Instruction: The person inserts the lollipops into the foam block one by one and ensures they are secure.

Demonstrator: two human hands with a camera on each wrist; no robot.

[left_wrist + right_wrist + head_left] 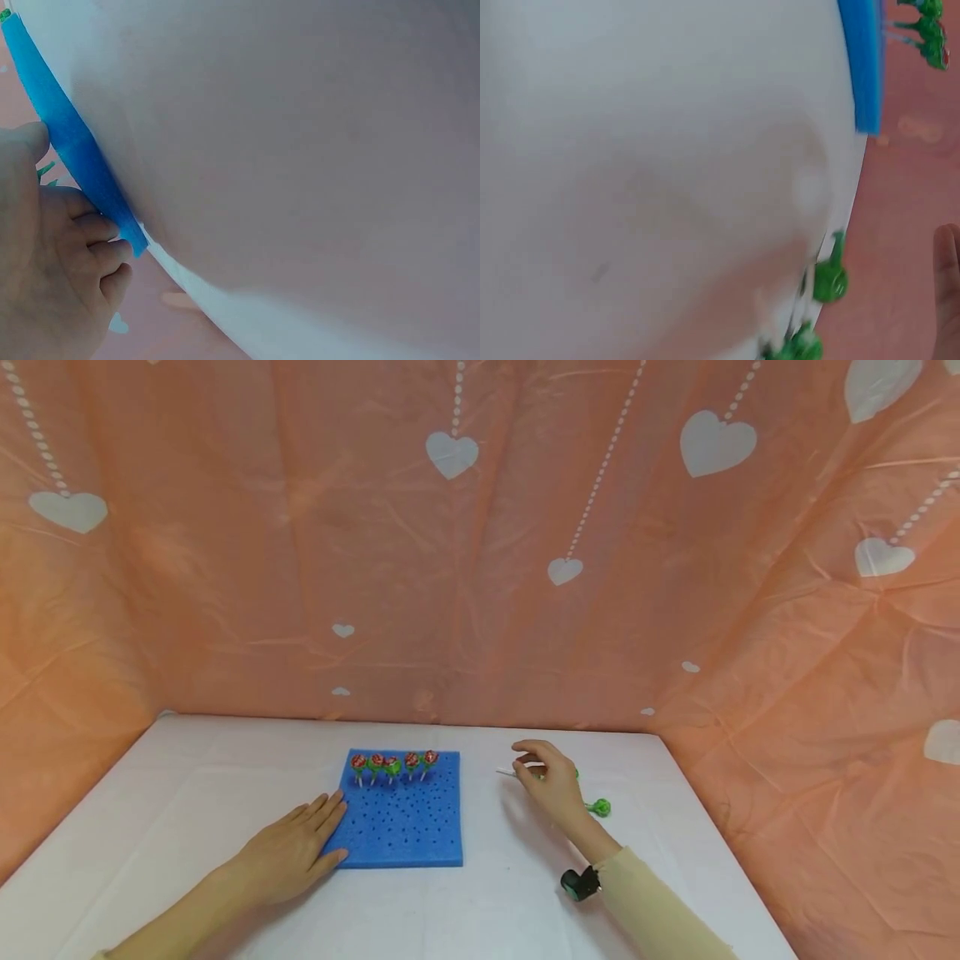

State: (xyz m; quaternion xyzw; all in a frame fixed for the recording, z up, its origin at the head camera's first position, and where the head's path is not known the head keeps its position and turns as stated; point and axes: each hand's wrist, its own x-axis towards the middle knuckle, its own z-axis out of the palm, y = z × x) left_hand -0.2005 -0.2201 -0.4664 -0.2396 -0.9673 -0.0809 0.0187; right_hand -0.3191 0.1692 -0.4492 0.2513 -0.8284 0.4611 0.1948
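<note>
A blue foam board (405, 827) dotted with small holes lies on the white table. Several lollipops (393, 767) in red and green wrappers stand upright in a row along its far part. My left hand (296, 847) rests flat on the board's left edge, fingers straight; the left wrist view shows its fingers beside the blue board (82, 150). Right of the board, my right hand (551, 781) is raised over the table with thumb and fingers curled round a lollipop, whose white stick (505, 771) points left. Its head is mostly hidden by the fingers.
Beyond my right hand, a green-wrapped lollipop (601, 807) lies on the table (525, 893); the right wrist view shows a second green lollipop (802, 345) near it. An orange cloth (487, 635) with white hearts encloses the back and sides.
</note>
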